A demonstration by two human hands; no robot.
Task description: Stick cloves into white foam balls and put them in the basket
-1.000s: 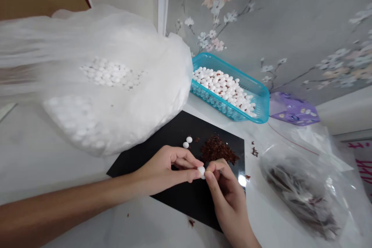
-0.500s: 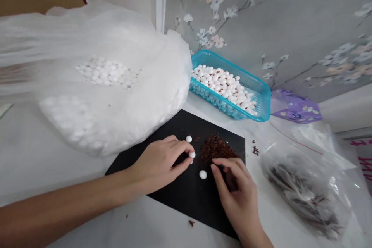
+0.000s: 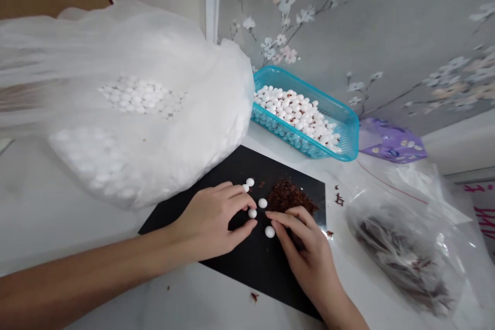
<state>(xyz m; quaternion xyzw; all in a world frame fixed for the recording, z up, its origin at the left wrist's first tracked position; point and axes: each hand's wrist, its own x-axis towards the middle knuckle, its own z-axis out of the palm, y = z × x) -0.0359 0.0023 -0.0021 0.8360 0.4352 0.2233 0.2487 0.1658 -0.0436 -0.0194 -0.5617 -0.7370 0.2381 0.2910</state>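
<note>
My left hand (image 3: 222,216) rests over the black board (image 3: 240,268), its thumb and index finger curled around a small white ball (image 3: 252,213). Another white ball (image 3: 262,203) lies loose just right of those fingertips. Two more balls, one of them a white ball (image 3: 250,182), sit beyond the knuckles. My right hand (image 3: 305,247) has its thumb and index fingertips pinched together; whatever is between them is too small to make out. Beside that thumb lies a further white ball (image 3: 269,232). A heap of dark reddish-brown shreds (image 3: 290,196) is just behind my right fingers.
A large translucent bag (image 3: 193,87) full of white balls fills the left. Behind the board stands a blue plastic basket (image 3: 350,136) holding many white balls with brown bits. On the right are a clear zip bag (image 3: 406,252) of dark material and a purple packet (image 3: 394,139).
My right hand has moved left towards my left fingertips. One white ball now lies free right of my left fingers, which have shifted slightly down around another; a second ball shows beyond the knuckles.
</note>
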